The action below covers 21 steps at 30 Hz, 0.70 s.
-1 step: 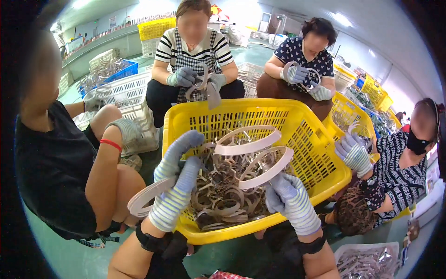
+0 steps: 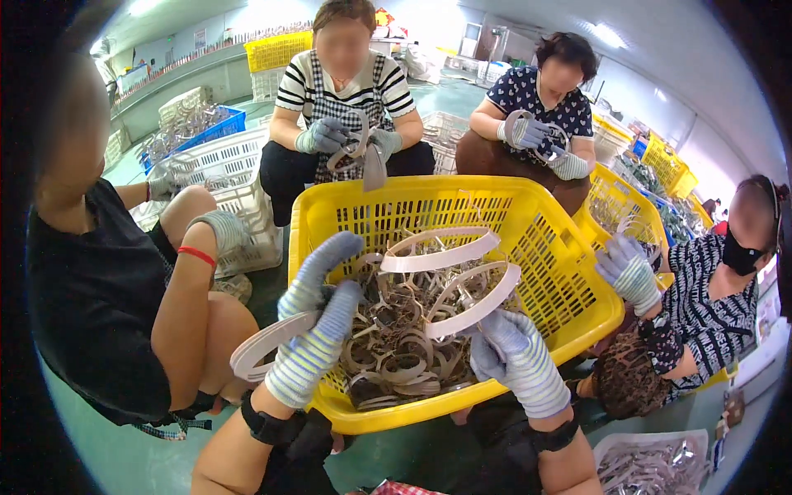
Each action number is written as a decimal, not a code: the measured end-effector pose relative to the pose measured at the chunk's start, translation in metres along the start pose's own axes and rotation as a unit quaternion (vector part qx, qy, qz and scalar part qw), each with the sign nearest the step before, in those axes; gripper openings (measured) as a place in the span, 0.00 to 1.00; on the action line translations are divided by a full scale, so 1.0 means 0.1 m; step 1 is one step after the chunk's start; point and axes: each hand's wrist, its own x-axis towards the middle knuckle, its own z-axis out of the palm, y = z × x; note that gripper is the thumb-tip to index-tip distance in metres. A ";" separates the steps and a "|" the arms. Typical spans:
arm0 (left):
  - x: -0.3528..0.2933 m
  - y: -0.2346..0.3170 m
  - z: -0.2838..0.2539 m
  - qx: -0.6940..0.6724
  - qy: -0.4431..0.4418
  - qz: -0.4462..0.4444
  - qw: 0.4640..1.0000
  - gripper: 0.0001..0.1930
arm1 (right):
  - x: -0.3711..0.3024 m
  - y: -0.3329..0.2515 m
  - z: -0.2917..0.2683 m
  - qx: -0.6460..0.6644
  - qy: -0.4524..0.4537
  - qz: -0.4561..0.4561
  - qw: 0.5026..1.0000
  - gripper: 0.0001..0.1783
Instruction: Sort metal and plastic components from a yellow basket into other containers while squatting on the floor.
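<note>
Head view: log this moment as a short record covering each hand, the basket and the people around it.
Left hand: striped glove, gripping a stack of pale rings
Right hand: striped glove, fingers at the near edge of a pale ring
Second ring: just beyond that one; whether joined is unclear
Yellow basket: slotted walls, holds a tangled heap of ring-shaped pieces
Co-workers: four; one left, two far side, one right

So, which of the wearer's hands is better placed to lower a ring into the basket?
Probably the right hand: its pale ring is over the yellow basket; the left hand holds stacked rings jutting past the left rim.
</note>
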 end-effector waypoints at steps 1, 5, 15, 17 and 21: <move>-0.01 -0.01 0.01 0.000 0.001 0.001 1.000 0.21 | -0.03 -0.02 0.01 -0.018 -0.022 0.005 1.000 0.22; 0.01 -0.12 0.03 -0.009 -0.108 -0.022 0.994 0.18 | -0.04 0.03 0.10 0.040 -0.055 0.039 0.997 0.22; 0.00 0.00 0.08 0.129 -0.153 0.112 0.973 0.17 | 0.03 0.12 0.29 -0.122 0.067 -0.084 0.987 0.16; -0.05 0.03 0.10 -0.006 -0.104 0.018 0.994 0.23 | 0.03 0.17 0.22 -0.052 0.062 -0.057 0.995 0.16; -0.03 -0.08 0.01 0.042 -0.041 0.039 0.998 0.30 | 0.06 0.22 0.16 0.071 0.018 -0.003 0.997 0.15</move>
